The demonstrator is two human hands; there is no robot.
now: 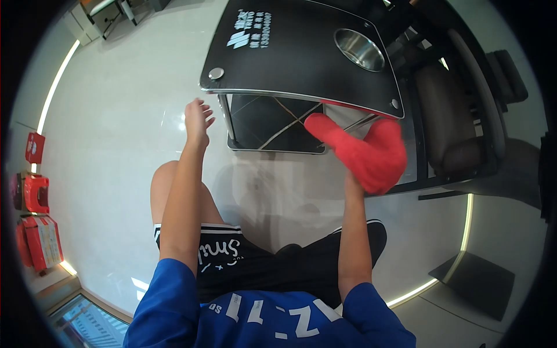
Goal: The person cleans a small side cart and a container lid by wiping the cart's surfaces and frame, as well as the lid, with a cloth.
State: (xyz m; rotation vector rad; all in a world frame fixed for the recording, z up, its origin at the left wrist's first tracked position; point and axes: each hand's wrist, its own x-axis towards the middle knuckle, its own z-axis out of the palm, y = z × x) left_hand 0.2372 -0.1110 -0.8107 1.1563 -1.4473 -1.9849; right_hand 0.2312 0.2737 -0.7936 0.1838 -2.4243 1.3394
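Observation:
My left hand (198, 120) is held above the floor, just off the near left corner of a black side table (290, 64). Its fingers are apart and nothing is in them. At the table's near right corner, my right hand is hidden by a fuzzy red cloth (374, 159), which bunches over the wrist, with one end reaching left in front of the lower shelf (272, 124). The fingers inside it do not show. Set into the tabletop is a round metal cup holder (360, 50).
A dark chair or sofa (452, 110) stands close on the right of the table. Red boxes (45, 240) and a red container (36, 194) line the left wall. Glossy pale tiles (116, 116) cover the floor. Another chair (110, 8) stands at the far left.

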